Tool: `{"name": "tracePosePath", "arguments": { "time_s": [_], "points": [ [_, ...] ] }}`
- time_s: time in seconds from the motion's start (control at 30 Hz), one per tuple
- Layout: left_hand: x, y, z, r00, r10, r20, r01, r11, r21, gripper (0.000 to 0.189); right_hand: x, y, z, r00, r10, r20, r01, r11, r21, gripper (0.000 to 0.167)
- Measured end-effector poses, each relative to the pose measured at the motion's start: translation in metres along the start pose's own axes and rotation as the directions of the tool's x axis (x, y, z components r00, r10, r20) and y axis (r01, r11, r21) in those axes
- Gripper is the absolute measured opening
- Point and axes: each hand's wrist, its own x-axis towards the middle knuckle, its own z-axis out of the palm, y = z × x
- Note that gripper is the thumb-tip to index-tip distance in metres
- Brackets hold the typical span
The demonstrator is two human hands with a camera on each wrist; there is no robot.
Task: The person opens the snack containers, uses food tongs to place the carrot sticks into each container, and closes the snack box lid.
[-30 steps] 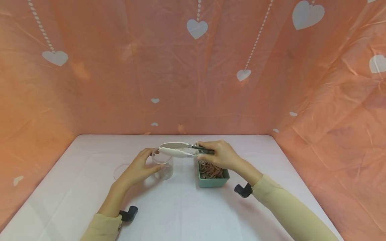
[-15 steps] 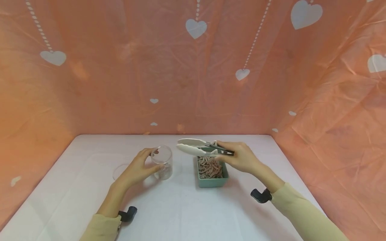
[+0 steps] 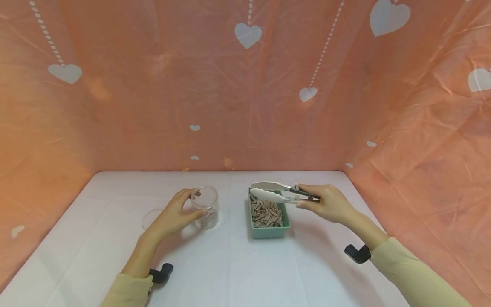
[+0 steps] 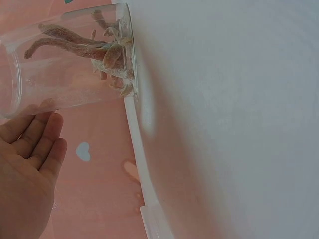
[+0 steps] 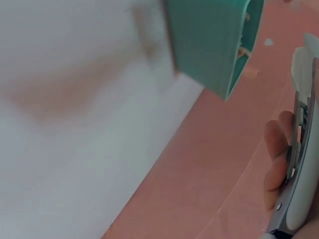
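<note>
My left hand holds a clear cylindrical jar upright on the white table, thumb on the near side and fingers behind. Several brown, wrinkled dried strips lie at the bottom of the jar in the left wrist view. In my right hand are kitchen tongs with white scalloped heads, gripped by their metal arms. The heads point left over the back of a green rectangular box, slightly apart, with nothing seen between them. Curled brownish strips fill much of the box.
A thin clear round lid or ring lies on the white tablecloth, left of the jar and partly behind the left hand. Orange cloth walls with white hearts stand along the back and sides of the table.
My right hand has drawn the tongs from over the jar's mouth rightward to above the green box. The left hand has stayed on the jar.
</note>
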Motion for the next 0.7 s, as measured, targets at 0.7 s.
{"name": "tracePosePath", "arguments": {
  "time_s": [0.7],
  "points": [
    [-0.001, -0.001, 0.000, 1.000, -0.016, 0.015, 0.016, 1.000, 0.004, 0.071, 0.014, 0.016, -0.045, 0.955, -0.093, 0.283, 0.149, 0.972, -0.182, 0.049]
  ]
}}
